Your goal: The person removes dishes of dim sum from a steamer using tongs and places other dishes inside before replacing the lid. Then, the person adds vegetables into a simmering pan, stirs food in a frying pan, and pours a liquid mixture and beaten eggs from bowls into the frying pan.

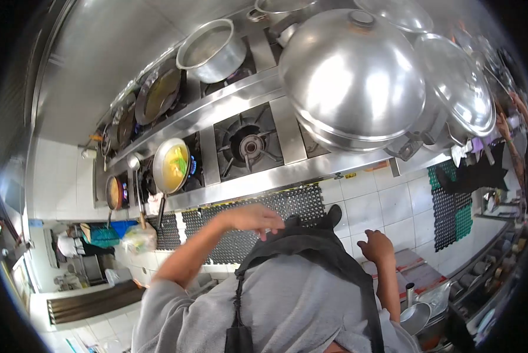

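A steel stove (pixel 290 141) runs across the kitchen, its bare metal bright with reflections, above a white tiled floor (pixel 364 206) laid with black perforated mats (pixel 287 203). On a front burner, over a blue flame, sits the pan (pixel 160 160) of yellow liquid with something green in it, ahead and to the left of the person's left hand (pixel 253 219). That hand hangs empty before the apron, fingers loosely bent; the right hand (pixel 377 246), lower and in shadow, is also empty, half curled with the thumb apart. A small yellow patch (pixel 350 175) under the stove edge is too small to read. The big domed lid (pixel 352 76) hides what lies under it; another person's forearm (pixel 514 147) is partly lost at the lens's dark right rim, among cluttered shapes hard to make out.
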Demonstrator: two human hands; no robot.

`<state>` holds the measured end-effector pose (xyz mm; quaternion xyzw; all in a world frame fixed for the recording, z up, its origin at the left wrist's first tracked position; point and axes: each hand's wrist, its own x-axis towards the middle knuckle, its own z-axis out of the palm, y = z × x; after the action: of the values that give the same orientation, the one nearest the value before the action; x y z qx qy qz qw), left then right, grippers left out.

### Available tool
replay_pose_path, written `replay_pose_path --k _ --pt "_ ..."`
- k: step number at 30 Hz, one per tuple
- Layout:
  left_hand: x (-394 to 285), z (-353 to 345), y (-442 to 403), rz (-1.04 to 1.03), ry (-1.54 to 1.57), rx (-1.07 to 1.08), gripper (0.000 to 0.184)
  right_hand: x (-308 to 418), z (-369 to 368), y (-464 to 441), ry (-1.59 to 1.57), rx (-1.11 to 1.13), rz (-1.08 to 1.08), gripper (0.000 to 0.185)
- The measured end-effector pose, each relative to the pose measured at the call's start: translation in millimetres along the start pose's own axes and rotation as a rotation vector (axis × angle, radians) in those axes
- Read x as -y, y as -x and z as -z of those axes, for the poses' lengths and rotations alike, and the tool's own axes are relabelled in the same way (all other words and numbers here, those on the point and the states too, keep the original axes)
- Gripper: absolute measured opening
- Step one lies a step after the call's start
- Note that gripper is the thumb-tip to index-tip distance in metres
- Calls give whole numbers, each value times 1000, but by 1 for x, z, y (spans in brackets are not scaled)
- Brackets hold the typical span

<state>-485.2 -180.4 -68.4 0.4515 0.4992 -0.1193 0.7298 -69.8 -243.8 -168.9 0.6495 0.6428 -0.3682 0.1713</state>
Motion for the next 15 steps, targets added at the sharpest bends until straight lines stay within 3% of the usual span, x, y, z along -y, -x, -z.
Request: replay_pose_path --k 1,2,3,4,5,6,8,10,11,13,14,15 --pt "76 -7 -20 -44 189 -185 47 5 -4 -2 -7 -22 55 56" --pt "180 -24 -56 -95 413 -501 47 10 -6 -1 -10 -43 108 55" --pt "319 -44 -95 -258 435 -875 46 22 -1 1 8 -82 173 47" --pt "435 -63 -103 280 45 -1075 49 36 5 -1 63 -76 216 46" --pt "531 -96 -91 667 -531 -773 46 51 13 -5 119 -70 253 46" --pt "571 -133 -61 754 -501 -580 45 65 21 -8 181 -63 288 46" --pt "612 -202 3 814 114 -721 44 97 38 -14 206 -120 430 48" --pt "637 -244 34 781 487 -891 42 145 92 -8 123 22 533 54" --pt "646 -257 42 748 593 -960 41 172 125 1 289 -147 565 51" --pt "666 -273 44 653 741 -1049 40 233 202 18 115 -544 554 60" --pt "675 -279 38 600 800 -1079 39 266 234 22 114 -889 493 57" --pt "684 -284 29 550 843 -1097 39 287 287 -2 129 -1131 767 52"
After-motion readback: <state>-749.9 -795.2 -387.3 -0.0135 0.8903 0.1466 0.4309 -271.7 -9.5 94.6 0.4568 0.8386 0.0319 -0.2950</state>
